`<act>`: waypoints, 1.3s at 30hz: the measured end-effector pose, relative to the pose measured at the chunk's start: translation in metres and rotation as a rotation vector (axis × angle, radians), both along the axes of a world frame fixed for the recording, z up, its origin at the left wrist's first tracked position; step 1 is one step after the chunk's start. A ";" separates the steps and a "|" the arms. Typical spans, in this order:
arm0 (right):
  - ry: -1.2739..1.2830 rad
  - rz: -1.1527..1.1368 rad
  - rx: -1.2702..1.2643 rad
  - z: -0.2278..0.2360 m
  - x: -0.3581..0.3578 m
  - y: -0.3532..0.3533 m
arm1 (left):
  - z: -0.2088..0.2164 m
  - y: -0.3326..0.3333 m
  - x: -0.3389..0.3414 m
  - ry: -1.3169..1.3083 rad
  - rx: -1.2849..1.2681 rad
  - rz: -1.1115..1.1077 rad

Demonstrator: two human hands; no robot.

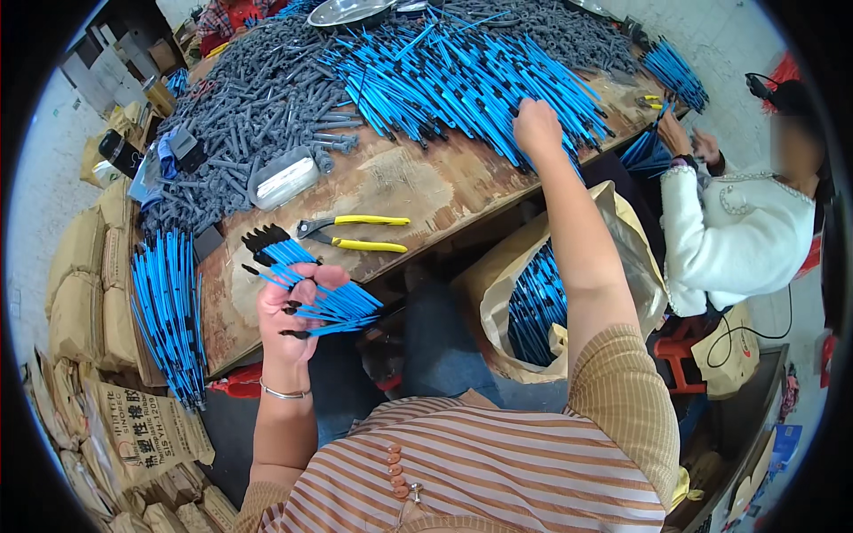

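Note:
My left hand (298, 306) is closed round a fanned bundle of thin blue rods with black tips (342, 304), held in front of the table's near edge. Across the table, my right hand (538, 129) reaches to the near right side of a wide pile of the same blue rods (444, 75). Its fingers are curled in against the pile, and what they pinch, if anything, is hidden. Between the left hand and the pile lie cutting pliers with yellow handles (355, 233). A clear plastic container (284, 178) rests beyond them.
Grey plastic pieces (240, 124) cover the table's left and far parts. More blue rods (169, 311) overhang its left end. An open paper sack (498, 293) of blue rods stands below my right arm. A co-worker in white (729, 231) sits at right, handling blue rods. Paper sacks (80, 302) line the left.

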State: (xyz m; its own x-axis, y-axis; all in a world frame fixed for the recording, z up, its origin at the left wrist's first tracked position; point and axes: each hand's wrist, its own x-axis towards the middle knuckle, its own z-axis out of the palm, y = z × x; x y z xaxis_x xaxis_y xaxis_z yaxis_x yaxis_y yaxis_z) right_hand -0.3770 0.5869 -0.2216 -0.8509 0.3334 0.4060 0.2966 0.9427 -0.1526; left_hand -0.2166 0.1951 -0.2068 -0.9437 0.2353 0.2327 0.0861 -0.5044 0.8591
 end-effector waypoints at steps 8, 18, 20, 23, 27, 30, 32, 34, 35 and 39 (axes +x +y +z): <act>0.169 0.002 -0.096 0.001 0.007 -0.005 | -0.003 -0.002 -0.004 -0.096 0.055 -0.042; 0.676 0.450 -0.291 0.074 0.095 -0.057 | -0.002 0.001 -0.011 -0.270 0.076 -0.046; 0.412 0.688 -0.734 0.089 0.131 -0.090 | -0.005 -0.005 -0.015 -0.306 0.138 -0.035; -0.135 1.139 -1.253 0.085 0.170 -0.149 | -0.010 -0.007 -0.015 -0.343 0.239 -0.082; 0.132 1.064 -0.747 0.040 0.178 -0.197 | -0.015 -0.002 -0.017 -0.291 0.344 -0.166; 0.141 0.997 -0.683 0.038 0.184 -0.204 | -0.015 0.003 -0.018 -0.129 0.283 -0.138; 0.138 0.959 -0.675 0.037 0.186 -0.201 | -0.010 0.005 -0.019 -0.100 0.134 -0.085; 0.133 0.903 -0.652 0.037 0.185 -0.197 | -0.003 0.008 -0.019 -0.086 0.059 -0.065; 0.133 0.898 -0.652 0.038 0.184 -0.194 | 0.000 0.009 -0.018 -0.119 0.130 -0.089; 0.041 0.822 -0.928 0.038 0.171 -0.169 | 0.005 0.013 -0.015 -0.162 0.256 -0.104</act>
